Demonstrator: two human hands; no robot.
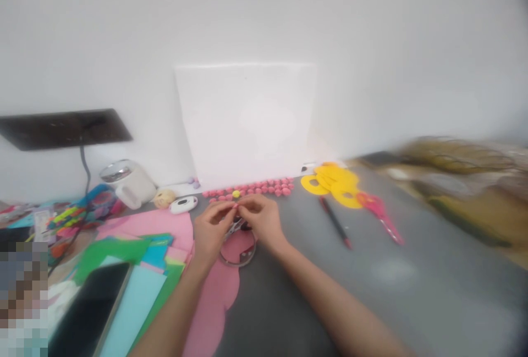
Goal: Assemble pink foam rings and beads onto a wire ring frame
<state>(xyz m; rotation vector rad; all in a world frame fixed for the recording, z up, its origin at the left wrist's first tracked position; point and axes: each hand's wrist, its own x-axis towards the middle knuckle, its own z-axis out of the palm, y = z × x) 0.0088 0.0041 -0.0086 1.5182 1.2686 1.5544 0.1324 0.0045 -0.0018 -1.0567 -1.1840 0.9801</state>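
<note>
Both my hands meet over the clear tape roll (pixel 238 251): left grip (pixel 212 228) and right grip (pixel 259 217) pinch together on a small pink piece (pixel 236 207), metal tweezers (pixel 233 229) just below.

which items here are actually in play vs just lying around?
In play: left hand and right hand, pinching a small metal tool; pink paper balls; tape roll; pink foam sheet.

Lying about: yellow foam rings, pink scissors, red pen, phone, white mug.

Both hands, left hand (pixel 212 230) and right hand (pixel 262 219), pinch a small pink piece (pixel 236 207).
</note>
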